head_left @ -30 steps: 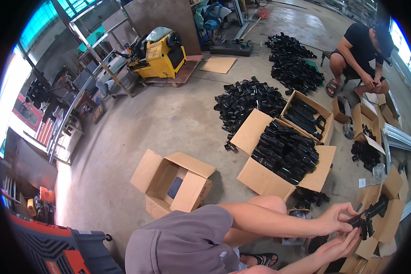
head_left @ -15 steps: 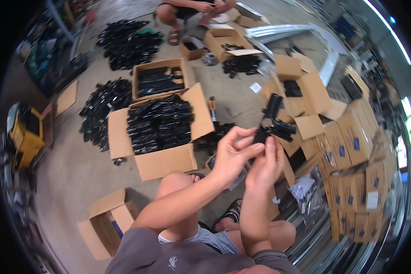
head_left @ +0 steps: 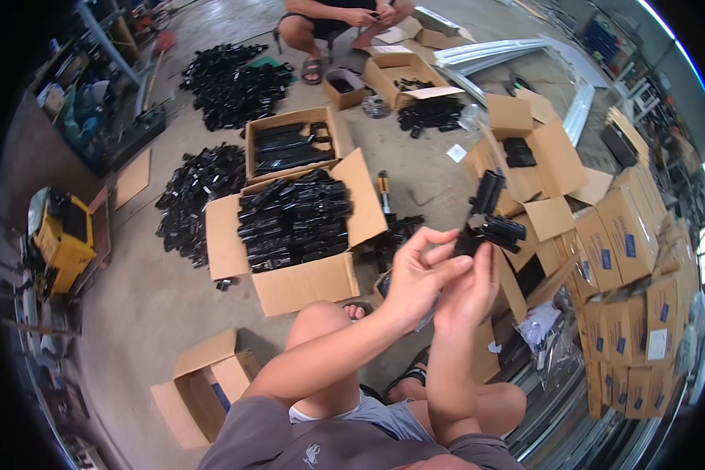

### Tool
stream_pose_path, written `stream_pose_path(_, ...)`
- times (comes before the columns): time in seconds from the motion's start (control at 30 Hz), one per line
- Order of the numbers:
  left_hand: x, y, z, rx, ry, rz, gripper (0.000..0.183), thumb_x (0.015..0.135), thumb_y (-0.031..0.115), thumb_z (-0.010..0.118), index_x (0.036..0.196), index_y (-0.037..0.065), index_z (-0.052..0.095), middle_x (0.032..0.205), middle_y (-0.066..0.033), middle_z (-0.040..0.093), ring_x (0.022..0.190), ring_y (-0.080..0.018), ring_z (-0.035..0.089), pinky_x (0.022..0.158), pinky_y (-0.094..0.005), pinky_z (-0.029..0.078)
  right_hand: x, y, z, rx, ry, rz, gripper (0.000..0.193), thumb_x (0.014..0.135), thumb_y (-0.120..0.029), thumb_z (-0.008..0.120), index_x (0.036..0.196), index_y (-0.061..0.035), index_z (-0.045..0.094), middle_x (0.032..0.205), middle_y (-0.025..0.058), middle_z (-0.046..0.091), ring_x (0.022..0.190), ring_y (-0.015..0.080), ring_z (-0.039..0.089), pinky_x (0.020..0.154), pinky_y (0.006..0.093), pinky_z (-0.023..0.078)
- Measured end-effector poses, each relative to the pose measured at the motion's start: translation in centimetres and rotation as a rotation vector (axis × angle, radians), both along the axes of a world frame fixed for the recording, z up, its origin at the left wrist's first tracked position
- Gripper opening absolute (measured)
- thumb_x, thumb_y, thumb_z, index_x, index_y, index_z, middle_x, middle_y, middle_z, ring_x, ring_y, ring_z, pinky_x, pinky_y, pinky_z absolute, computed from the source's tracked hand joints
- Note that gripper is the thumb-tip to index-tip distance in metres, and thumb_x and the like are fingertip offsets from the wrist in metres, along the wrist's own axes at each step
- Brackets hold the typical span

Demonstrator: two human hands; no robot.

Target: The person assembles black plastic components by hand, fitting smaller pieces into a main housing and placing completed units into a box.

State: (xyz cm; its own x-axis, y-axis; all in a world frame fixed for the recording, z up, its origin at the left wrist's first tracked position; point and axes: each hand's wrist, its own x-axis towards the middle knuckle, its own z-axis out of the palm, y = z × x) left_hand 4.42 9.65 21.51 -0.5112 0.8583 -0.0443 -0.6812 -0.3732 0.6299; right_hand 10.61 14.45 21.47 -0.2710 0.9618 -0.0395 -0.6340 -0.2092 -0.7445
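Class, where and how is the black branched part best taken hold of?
On the black branched part, the upper prong probably suits best, from the far side: it juts clear of the left hand and right hand, which cover the near end.

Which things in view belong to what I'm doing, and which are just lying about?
Likely in use:
black part, in left hand and right hand
black pieces in the open box

Apparently lying about:
yellow machine
flat cardboard sheet
pale metal bars

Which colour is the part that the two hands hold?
The held part is mostly black, best seen in the head view.
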Motion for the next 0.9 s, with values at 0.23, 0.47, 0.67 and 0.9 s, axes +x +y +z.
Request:
stream_pose_path(0.23, -0.2, 0.0, -0.1, -0.012, 0.012, -0.001, 0.034, 0.088, -0.009, 0.065, 0.116, 0.003, 0.052, 0.110, -0.0144, 0.070, 0.099, -0.0124, 0.065, 0.090, -0.0269, 0.053, 0.0, 0.1, -0.8, -0.004, -0.028, -0.021, 0.020, 0.100, -0.015, 0.056, 0.113, -0.0009, 0.060, 0.108, 0.0073, 0.065, 0.099, 0.0158, 0.062, 0.084, 0.0284, 0.050)
stream_pose_path(0.47, 0.2, 0.3, -0.5, -0.052, 0.050, 0.006, 0.033, 0.087, -0.008, 0.066, 0.116, 0.001, 0.052, 0.109, -0.0145, 0.070, 0.098, -0.0124, 0.066, 0.087, -0.0262, 0.053, 0.0, -0.1, 0.3, -0.120, 0.085, 0.036, 0.016, 0.099, -0.016, 0.058, 0.108, -0.0034, 0.061, 0.103, 0.0064, 0.065, 0.095, 0.0149, 0.063, 0.082, 0.0288, 0.051)
stream_pose_path(0.67, 0.9, 0.3, -0.8, -0.147, 0.080, 0.039, 0.030, 0.088, -0.005, 0.068, 0.114, 0.000, 0.053, 0.109, -0.0160, 0.070, 0.097, -0.0122, 0.066, 0.085, -0.0263, 0.053, 1.3, 1.3, -3.2, -0.060, -0.070, 0.031, 0.016, 0.098, -0.021, 0.062, 0.103, -0.0058, 0.061, 0.098, 0.0047, 0.067, 0.087, 0.0135, 0.065, 0.076, 0.0288, 0.054)
stream_pose_path(0.9, 3.0, 0.6, -3.0, -0.347, 0.166, 0.027, 0.028, 0.087, -0.003, 0.070, 0.111, -0.001, 0.055, 0.109, -0.0169, 0.071, 0.095, -0.0116, 0.065, 0.081, -0.0257, 0.054, 3.8, 1.5, -6.7, -0.220, -0.052, 0.061, 0.027, 0.096, -0.028, 0.064, 0.113, -0.0063, 0.061, 0.105, 0.0051, 0.066, 0.095, 0.0163, 0.065, 0.079, 0.0300, 0.054)
